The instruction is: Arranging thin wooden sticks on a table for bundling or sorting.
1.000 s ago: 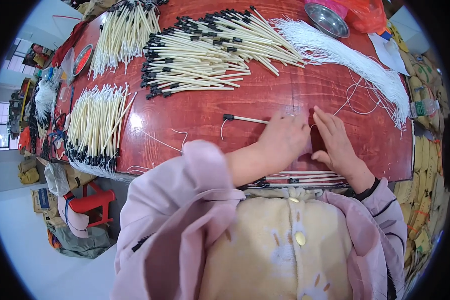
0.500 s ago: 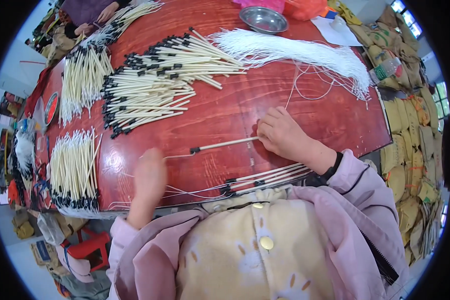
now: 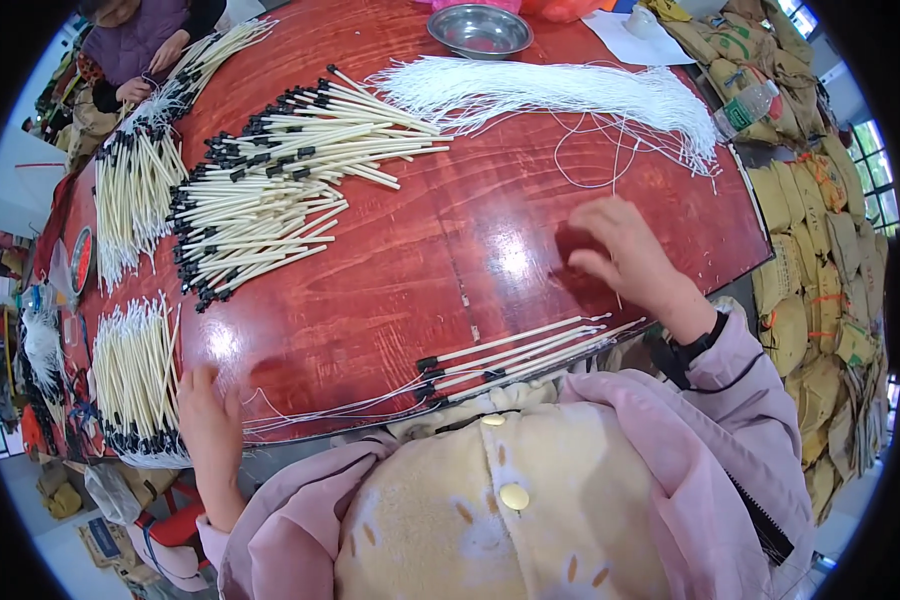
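My left hand point(image 3: 210, 425) is at the left, beside an upright-laid bunch of cream rods with black end caps point(image 3: 135, 370). Its thumb stands apart from the fingers, and I see nothing held. Toward the right, my right hand point(image 3: 630, 255) hovers over the red table with curled fingers and the thumb apart. A thin white cord point(image 3: 615, 186) runs from the big cord bundle point(image 3: 550, 95) into this hand, and a short end shows below it. Several capped rods point(image 3: 510, 345) lie along the near edge, their white cords point(image 3: 340, 412) trailing left.
Large heaps of capped rods point(image 3: 260, 200) and another bunch point(image 3: 135, 205) cover the left of the red table point(image 3: 400, 260). Farther back are a metal bowl point(image 3: 480, 32) and a plastic bottle point(image 3: 747, 108). Folded sacks point(image 3: 805, 250) are stacked at right. Another person point(image 3: 145, 45) works at the far left.
The capped rod that was between my hands is gone from there. My left hand has moved left to the bunch; my right hand has moved right, and the cord has shifted with it.
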`<action>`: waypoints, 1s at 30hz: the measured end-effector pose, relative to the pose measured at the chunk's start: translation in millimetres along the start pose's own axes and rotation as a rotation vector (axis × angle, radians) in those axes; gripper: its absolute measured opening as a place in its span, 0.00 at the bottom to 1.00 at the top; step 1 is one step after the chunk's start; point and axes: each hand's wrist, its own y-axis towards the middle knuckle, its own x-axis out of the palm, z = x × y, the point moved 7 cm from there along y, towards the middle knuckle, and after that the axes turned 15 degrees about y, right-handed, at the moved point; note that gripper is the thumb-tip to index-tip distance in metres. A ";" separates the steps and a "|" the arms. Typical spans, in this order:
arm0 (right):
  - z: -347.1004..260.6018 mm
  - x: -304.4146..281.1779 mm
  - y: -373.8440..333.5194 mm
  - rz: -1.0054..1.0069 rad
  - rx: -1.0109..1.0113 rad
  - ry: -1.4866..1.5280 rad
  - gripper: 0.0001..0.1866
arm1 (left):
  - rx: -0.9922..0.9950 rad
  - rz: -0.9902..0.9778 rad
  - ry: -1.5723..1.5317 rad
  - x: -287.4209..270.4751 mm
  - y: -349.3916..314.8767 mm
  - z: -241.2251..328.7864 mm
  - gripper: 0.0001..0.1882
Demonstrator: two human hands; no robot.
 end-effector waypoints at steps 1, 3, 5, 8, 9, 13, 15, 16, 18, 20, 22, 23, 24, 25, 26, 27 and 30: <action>9.7 -7.0 0.6 0.083 0.035 -0.097 0.23 | 0.052 -0.006 -0.065 -3.8 18.6 21.7 0.15; 26.4 -12.2 -3.5 0.166 0.086 -0.198 0.26 | 0.257 -0.021 -0.242 -6.4 52.0 81.0 0.14; 43.2 -1.2 1.6 0.105 0.158 -0.283 0.28 | 0.404 -0.001 -0.268 -16.6 71.2 138.6 0.13; 36.6 0.9 6.3 0.021 0.202 -0.317 0.30 | 0.660 0.053 -0.359 -20.9 98.9 230.4 0.11; 30.3 2.1 7.5 -0.031 0.208 -0.296 0.30 | 0.770 0.102 -0.383 -18.3 106.8 263.2 0.10; 6.4 24.2 7.6 -0.167 0.192 -0.268 0.33 | 0.986 0.179 -0.474 -12.3 128.5 370.3 0.13; 8.9 28.8 6.2 -0.211 0.177 -0.269 0.34 | 0.971 0.161 -0.369 -1.7 142.7 402.0 0.12; 21.2 23.3 0.6 -0.116 0.203 -0.302 0.36 | 0.971 0.170 -0.369 1.3 152.5 412.2 0.12; 36.7 9.3 -5.9 0.076 0.254 -0.364 0.38 | 1.011 0.217 -0.340 1.9 169.5 429.2 0.11; 38.0 12.8 -1.3 0.070 0.256 -0.395 0.39 | 1.034 0.246 -0.323 4.2 178.3 435.6 0.11; 35.6 17.9 4.2 0.043 0.272 -0.445 0.41 | 1.054 0.176 -0.319 8.5 182.5 437.7 0.11; 31.5 19.4 6.7 0.042 0.273 -0.440 0.41 | 1.061 0.133 -0.314 15.0 181.9 437.7 0.10; 26.9 20.7 10.0 -0.006 0.290 -0.438 0.42 | 1.062 0.127 -0.310 19.9 180.0 438.6 0.10; 22.4 21.7 12.9 -0.055 0.307 -0.436 0.42 | 1.068 0.140 -0.311 23.9 176.0 439.7 0.10; 22.2 22.8 14.0 -0.101 0.325 -0.438 0.43 | 1.079 0.158 -0.313 23.3 172.2 441.8 0.10; 22.8 23.3 14.9 -0.100 0.327 -0.436 0.43 | 1.088 0.175 -0.315 22.8 169.2 442.7 0.10; 24.5 26.8 16.5 -0.127 0.323 -0.493 0.45 | 1.062 0.107 -0.475 28.8 159.7 431.8 0.10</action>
